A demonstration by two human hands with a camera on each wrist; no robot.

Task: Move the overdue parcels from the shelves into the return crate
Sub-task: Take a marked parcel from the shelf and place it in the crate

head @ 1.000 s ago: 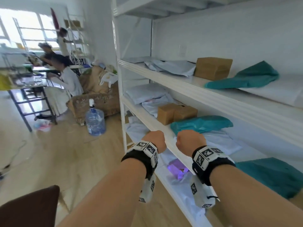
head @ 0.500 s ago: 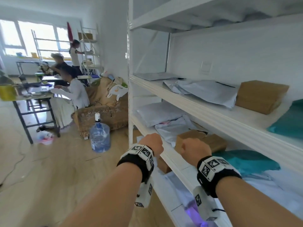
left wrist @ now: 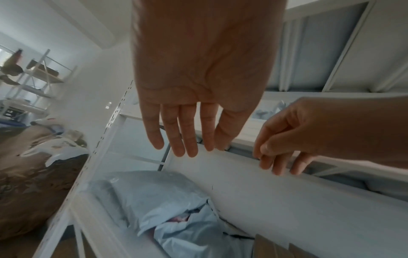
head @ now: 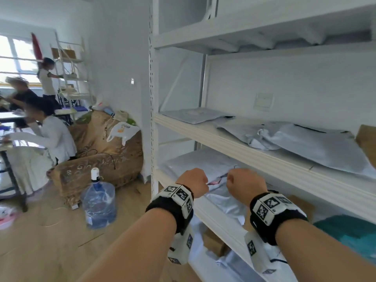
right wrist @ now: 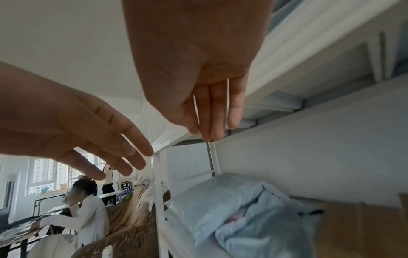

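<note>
Grey parcels (head: 205, 165) lay on the white shelf (head: 219, 218) (one torn, pink showing), above which the left hand (head: 193, 183) and right hand (head: 245, 183) were held side by side, fingers loosely extended, with nothing grasped, a bottle (head: 99, 202) seen beyond.

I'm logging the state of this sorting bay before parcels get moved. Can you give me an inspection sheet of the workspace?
Surface: white shelving, several tiers, all loaded.
Job's things: grey mailer bags on the upper tier; more grey bags on the tier by the hands; cardboard box beside them; teal bag at right. Return crate: nothing seen.
Clutter: water jug on the floor; covered sofa with a plastic bag on it.
Grippers: left hand and right hand, fingers straight, holding nothing.
Cables: a thin cord on the sofa.
Surroundings: people at tables by the window; another rack.
</note>
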